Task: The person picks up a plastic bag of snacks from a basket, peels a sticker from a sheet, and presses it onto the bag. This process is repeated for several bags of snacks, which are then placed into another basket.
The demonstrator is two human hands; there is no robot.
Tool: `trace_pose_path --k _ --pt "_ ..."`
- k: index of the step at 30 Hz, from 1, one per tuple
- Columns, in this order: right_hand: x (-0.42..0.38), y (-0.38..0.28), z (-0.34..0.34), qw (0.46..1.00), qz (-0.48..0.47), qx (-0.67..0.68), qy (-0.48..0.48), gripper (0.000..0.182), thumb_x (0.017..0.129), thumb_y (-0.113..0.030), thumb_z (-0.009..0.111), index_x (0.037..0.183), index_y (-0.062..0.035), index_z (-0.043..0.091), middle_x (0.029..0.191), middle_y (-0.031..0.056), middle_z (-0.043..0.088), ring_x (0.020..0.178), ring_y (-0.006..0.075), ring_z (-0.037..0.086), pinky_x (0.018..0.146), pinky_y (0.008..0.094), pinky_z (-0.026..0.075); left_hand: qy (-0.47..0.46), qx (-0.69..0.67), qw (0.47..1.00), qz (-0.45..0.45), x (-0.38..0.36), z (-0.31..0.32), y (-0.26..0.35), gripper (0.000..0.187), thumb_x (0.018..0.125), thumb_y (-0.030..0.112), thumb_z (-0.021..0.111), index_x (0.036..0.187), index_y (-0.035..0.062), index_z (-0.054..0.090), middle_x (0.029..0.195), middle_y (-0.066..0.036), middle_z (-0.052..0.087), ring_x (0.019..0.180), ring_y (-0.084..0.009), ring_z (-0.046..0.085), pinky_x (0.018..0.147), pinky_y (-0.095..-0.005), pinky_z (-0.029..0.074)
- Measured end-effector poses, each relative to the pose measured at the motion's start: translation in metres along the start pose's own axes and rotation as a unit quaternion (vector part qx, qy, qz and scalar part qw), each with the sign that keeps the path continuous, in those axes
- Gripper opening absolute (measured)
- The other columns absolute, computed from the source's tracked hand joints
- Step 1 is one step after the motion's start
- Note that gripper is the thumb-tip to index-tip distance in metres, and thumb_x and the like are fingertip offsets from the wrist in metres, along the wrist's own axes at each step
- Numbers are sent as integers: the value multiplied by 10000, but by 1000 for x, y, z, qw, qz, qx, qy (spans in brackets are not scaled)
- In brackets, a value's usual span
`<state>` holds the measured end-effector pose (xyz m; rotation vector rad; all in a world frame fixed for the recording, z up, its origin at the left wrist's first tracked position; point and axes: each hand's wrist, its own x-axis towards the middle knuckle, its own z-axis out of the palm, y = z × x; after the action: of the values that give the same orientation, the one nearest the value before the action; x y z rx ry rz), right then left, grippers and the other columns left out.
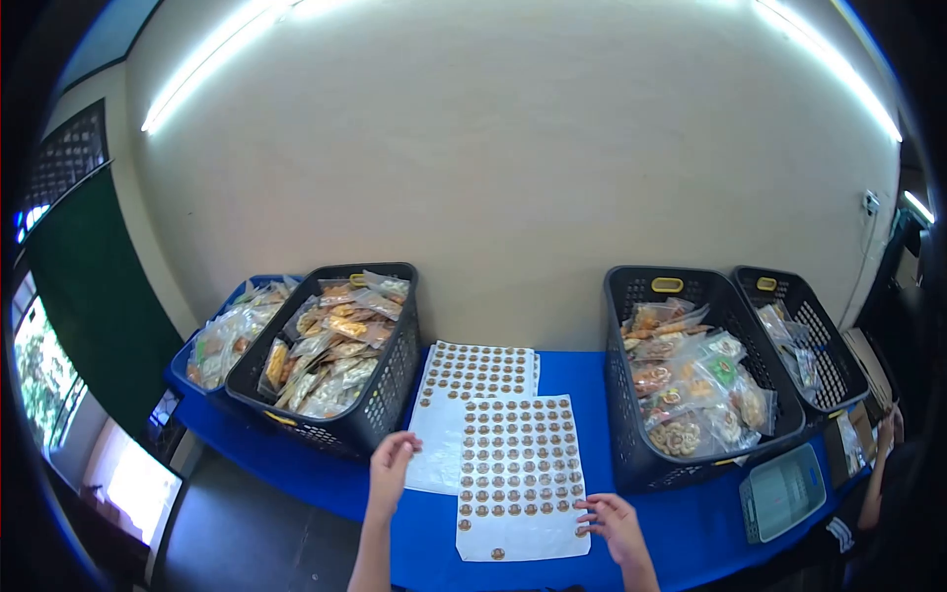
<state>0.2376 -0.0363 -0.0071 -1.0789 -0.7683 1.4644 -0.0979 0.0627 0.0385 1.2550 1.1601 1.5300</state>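
Blue table (574, 380) carries sheets (521, 474); baskets (392, 380) flank them.

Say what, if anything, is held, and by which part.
Right hand overlaps the front sticker sheet at its right edge; whether it grips cannot be told. Left hand: nothing clearly held.

L hand (392, 462) raised a bit higher than R hand (614, 523), the two well apart. L fingers (399, 443) part-curled, pointing R; L forearm (371, 543) approx. vert. R fingers (599, 504) bent, slightly spread, twd L; R forearm (638, 572) mostly cut off.
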Motion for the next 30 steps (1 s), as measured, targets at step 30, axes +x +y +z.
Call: trace_pose_path --k 30 --pt "55 80 -17 983 147 -86 66 216 867 -215 505 1031 -83 552 847 52 598 713 134 555 583 255 446 158 302 940 -16 337 -52 -138 252 797 157 504 973 -11 571 909 -202 593 900 -296 574 790 -353 440"
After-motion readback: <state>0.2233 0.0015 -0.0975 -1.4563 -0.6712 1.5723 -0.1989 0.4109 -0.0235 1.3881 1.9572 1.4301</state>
